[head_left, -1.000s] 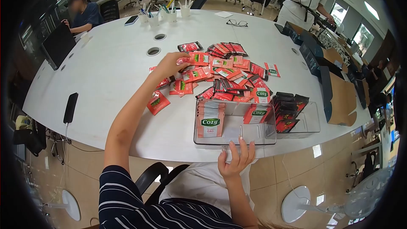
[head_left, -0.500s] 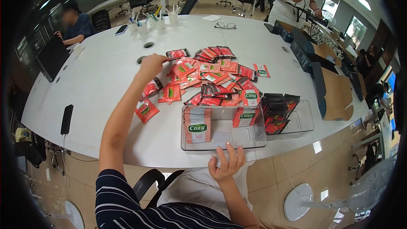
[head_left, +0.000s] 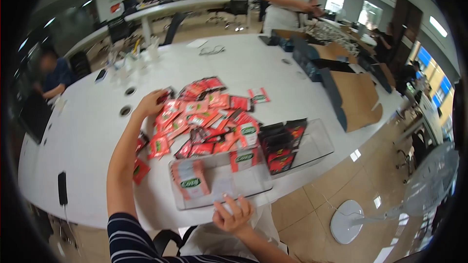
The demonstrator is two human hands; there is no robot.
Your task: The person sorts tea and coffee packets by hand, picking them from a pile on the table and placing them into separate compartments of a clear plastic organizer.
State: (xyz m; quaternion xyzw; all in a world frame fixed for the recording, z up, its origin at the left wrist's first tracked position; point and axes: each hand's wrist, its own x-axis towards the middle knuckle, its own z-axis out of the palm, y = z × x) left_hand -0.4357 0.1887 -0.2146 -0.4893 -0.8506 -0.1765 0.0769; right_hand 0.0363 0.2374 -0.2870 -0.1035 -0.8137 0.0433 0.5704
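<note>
My left hand [head_left: 152, 103] is at the far left edge of a heap of red and pink sachets [head_left: 197, 119], its fingers closed on a red-and-black sachet [head_left: 169, 92] that they partly cover. Near the table's front edge, my right hand [head_left: 234, 215] has its fingers bent and apart, the tips by the front rim of a clear plastic bin [head_left: 222, 196]. Inside that bin, a row of pink Cozy sachets [head_left: 190, 180] stands at the left, and a smaller group [head_left: 243, 159] at the back right. Black-and-red sachets [head_left: 281, 146] stand in a second clear bin [head_left: 319, 148].
Open cardboard boxes [head_left: 351, 100] line the table's right side. Glasses [head_left: 212, 50], cups of pens [head_left: 131, 61] and a phone [head_left: 100, 76] lie farther back. A person [head_left: 290, 0] stands beyond the table; another [head_left: 56, 73] sits at the left. A fan [head_left: 419, 185] stands at the right.
The view has turned to the right, so the table and bins appear farther left. My left hand has come onto the sachet at the heap's far left edge. My right hand stays by the bin.
</note>
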